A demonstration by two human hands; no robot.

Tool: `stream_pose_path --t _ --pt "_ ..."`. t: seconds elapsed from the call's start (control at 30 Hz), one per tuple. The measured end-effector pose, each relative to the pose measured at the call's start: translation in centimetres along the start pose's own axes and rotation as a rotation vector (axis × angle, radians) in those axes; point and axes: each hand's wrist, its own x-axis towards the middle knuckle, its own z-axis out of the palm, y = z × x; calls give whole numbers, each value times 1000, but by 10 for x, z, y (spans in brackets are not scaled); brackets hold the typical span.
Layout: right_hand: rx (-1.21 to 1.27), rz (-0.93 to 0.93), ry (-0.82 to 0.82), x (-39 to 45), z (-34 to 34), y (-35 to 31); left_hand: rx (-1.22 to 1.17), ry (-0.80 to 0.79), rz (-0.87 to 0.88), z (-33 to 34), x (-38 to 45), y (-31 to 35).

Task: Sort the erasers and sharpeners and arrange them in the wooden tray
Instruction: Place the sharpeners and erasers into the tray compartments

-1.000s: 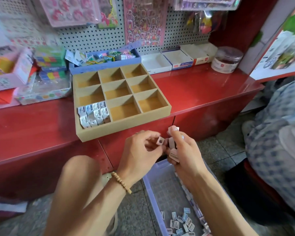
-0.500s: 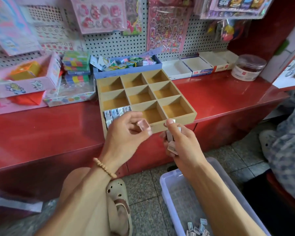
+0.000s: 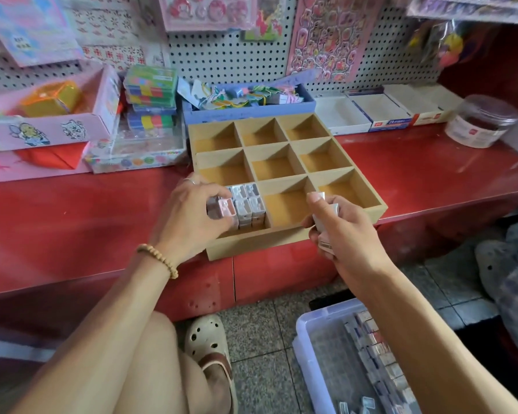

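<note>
Mid-placement, by the look of it: one small pink-and-white plastic sharpener [image 3: 225, 208] pinched in the fingers [image 3: 219, 218] of the left hand [image 3: 189, 216], poised over the compartment at 7 o'clock in the nine-cell shallow wooden tray [image 3: 352, 218]. Already stood there in tidy rows, a cluster of pale grey and white sharpeners [image 3: 247, 204], touching one another and filling the right side of that cell. Left side of the cell hidden under the hand, so how much room remains cannot be told.

Meanwhile, a small stack of further white pieces [image 3: 326, 218] (erasers or sharpeners, too blurred to say) clasped in the curled fingers of the right hand [image 3: 346, 234], held just above the tray's front rim at 5 o'clock. Other eight cells bare of pieces. Tray resting on the glossy red bench [image 3: 431, 174], front edge jutting a little past the lip.

Down at 5 o'clock of the view, on the tiled floor, a clear lilac-rimmed plastic tub [image 3: 304, 339] with more small packaged pieces [image 3: 380, 357] lined along its right wall: plenty left to sort, then.

Next move, probably: lower the pink piece upright against its neighbours, release, then feed the next from the right hand. Calls for a gentle push so the standing rows stay unspilled.
</note>
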Motion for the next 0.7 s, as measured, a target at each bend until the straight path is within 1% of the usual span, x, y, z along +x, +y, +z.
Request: stream_pose_path --t 0.23,0.4,0.47,0.53,0.63,0.7 --pt "-36 -13 -1 14 8 1 15 -23 71 8 3 -8" --pt "-143 -62 -68 17 13 1 2 -47 96 3 5 -6" --pt "-237 -109 -111 18 14 -1 -76 -39 122 -2 4 -1" --pt "-362 -194 -139 19 17 -3 -211 -69 141 -7 5 6" --pt "-558 -290 -124 20 24 -4 -459 -142 79 -13 7 18" --pt "-672 -351 -116 20 31 -5 -518 -170 42 -13 9 23"
